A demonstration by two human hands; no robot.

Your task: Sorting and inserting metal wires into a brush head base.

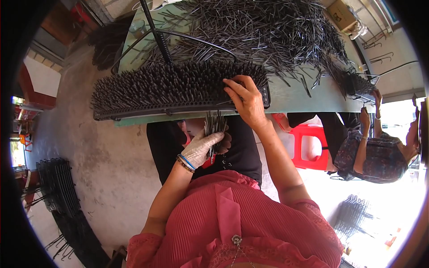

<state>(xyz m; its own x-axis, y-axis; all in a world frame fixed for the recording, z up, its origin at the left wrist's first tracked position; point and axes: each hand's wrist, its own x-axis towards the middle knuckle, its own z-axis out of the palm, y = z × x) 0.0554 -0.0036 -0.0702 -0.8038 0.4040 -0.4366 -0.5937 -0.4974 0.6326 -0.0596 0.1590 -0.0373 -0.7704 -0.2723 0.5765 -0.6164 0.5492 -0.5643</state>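
The black rack (147, 110) lies along the near edge of the table (290, 103), packed with dark rods (152, 87). On its near side, the gloved left hand (202, 146) has its fingers clamped round a rod bundle (216, 123), probably keeping it within reach. Over the rack's right end, the bare right hand (249, 100) bends its fingers; whether they pinch anything, I cannot tell. Beyond the rack, loose rods (263, 31) overlap uncountably.

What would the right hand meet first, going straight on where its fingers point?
The upright dark sticks packed in the long rack: the right hand's fingers point up-left into them. Whether the fingertips already touch or sit just above is unclear from this single view.
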